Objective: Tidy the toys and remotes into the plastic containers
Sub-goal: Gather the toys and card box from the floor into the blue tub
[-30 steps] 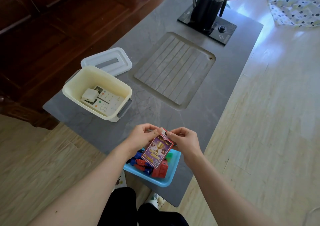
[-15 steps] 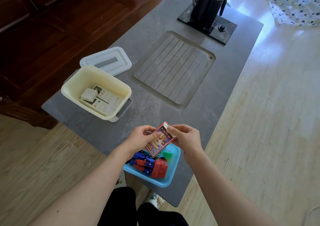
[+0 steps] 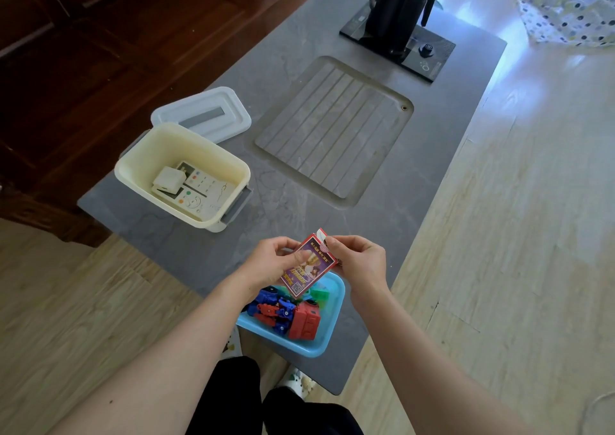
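Observation:
A small purple and red card box [image 3: 307, 264] is held by both hands just above the blue tray [image 3: 327, 334] at the table's near edge. My left hand [image 3: 269, 264] grips its left side. My right hand [image 3: 359, 263] pinches its top flap. In the tray lie a red and blue robot toy [image 3: 286, 313] and a green block [image 3: 317, 293], partly hidden by the box. The cream bin [image 3: 133, 168] at the left holds two white remotes [image 3: 203, 189] and a small white box [image 3: 168, 181].
The bin's pale lid [image 3: 201, 115] lies behind it. A grooved drain board [image 3: 332, 131] is sunk into the grey table [image 3: 432, 154]. A black kettle [image 3: 396, 8] on its base stands at the far end. Spotted cloth [image 3: 569, 11] lies on the floor.
The card box has tilted flatter and lifted slightly over the tray, both hands still on it. My right hand's fingers have shifted to its top flap.

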Tool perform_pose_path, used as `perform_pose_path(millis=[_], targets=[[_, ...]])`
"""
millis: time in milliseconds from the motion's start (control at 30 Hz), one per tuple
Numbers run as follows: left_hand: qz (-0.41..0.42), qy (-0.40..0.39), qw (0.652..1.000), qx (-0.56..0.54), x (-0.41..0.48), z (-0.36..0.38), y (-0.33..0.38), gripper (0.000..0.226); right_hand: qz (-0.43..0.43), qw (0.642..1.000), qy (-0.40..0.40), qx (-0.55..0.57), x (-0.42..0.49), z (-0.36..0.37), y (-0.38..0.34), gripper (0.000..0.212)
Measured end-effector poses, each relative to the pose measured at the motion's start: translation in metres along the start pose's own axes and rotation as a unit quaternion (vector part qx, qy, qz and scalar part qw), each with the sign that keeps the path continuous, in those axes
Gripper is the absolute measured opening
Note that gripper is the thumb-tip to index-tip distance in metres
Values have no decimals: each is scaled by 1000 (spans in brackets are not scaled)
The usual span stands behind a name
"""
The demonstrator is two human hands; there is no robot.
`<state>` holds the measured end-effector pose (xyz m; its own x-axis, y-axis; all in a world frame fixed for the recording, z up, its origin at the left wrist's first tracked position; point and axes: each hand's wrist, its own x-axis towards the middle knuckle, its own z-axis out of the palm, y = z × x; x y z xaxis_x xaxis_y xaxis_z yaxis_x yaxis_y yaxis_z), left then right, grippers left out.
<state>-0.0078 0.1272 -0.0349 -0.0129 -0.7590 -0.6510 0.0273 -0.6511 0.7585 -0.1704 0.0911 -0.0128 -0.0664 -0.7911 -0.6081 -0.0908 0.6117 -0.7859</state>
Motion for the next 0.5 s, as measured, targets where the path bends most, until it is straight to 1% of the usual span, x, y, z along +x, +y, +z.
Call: perform_pose_path(millis=[100,167,300,400,467,500], targets=[[-8,1,1000,1,0,2,2,30,-9,1000,-3,-2,0,-1,0,5],[-14,4,1000,3,-1,2,3,30,-17,1000,-20,-13,-1,-4,0,2],[-24,-4,1000,16,-1,3,4,23,-20,998,-42,-41,0,-8,0,3],[3,20,999,42,-4,6,5,17,-18,997,-37,-66,0,-8,0,5],[26,29,997,59,-6,7,6,22,-18,997,-33,-72,1,-8,0,6],[38,22,996,74,-8,9,7,30,-16,997,-31,-70,2,-8,-1,6]])
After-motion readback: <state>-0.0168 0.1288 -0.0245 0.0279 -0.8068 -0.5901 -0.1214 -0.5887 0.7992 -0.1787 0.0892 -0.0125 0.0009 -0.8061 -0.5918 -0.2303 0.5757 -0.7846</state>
